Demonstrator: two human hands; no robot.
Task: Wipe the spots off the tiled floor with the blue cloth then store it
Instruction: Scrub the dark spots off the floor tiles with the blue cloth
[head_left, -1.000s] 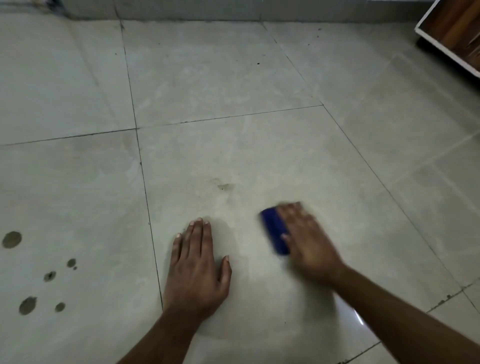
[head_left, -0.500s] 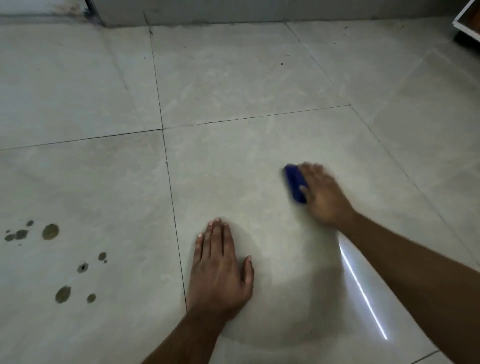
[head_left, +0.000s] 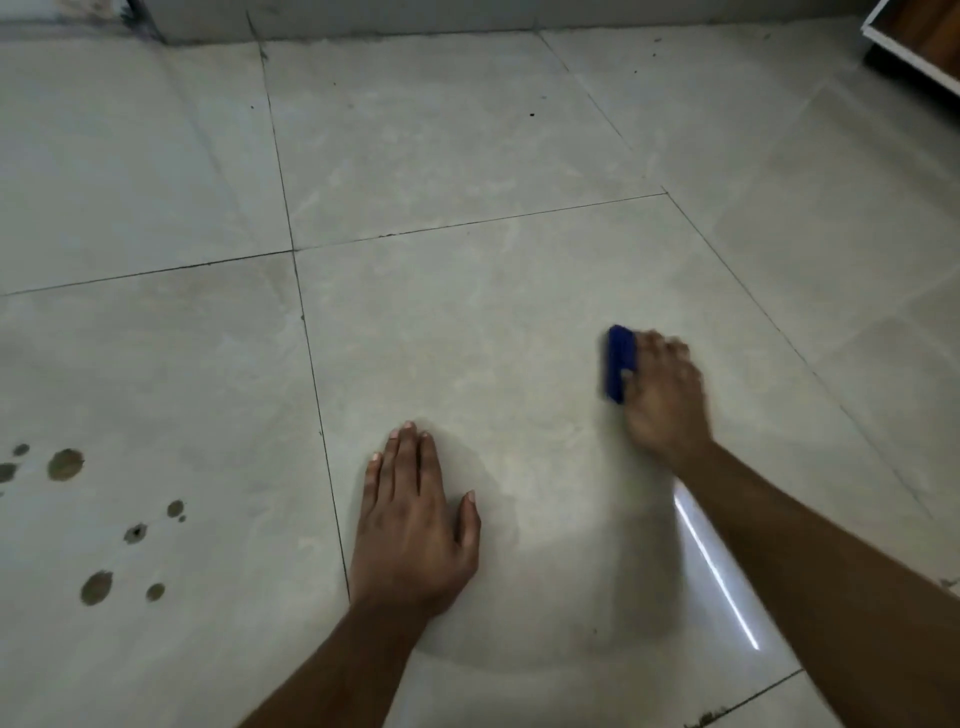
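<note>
The folded blue cloth (head_left: 618, 364) lies on the grey tiled floor (head_left: 467, 322), mid-right. My right hand (head_left: 662, 400) sits on top of it, blurred by motion, with its fingers curled over the cloth and the thumb at the cloth's edge. Only the cloth's left strip shows. My left hand (head_left: 413, 525) rests flat on the same tile, fingers straight, nearer to me and left of the cloth. Several dark brown spots (head_left: 65, 464) dot the neighbouring tile at far left, apart from both hands.
A wall base (head_left: 467, 21) runs along the far edge of the floor. A white-edged wooden furniture corner (head_left: 919, 36) stands at top right. A bright light streak (head_left: 717, 577) reflects off the tile beside my right forearm.
My right hand swept the cloth away from me and to the right across the tile. The faint smudge seen there a second ago no longer shows. My left hand stayed planted.
</note>
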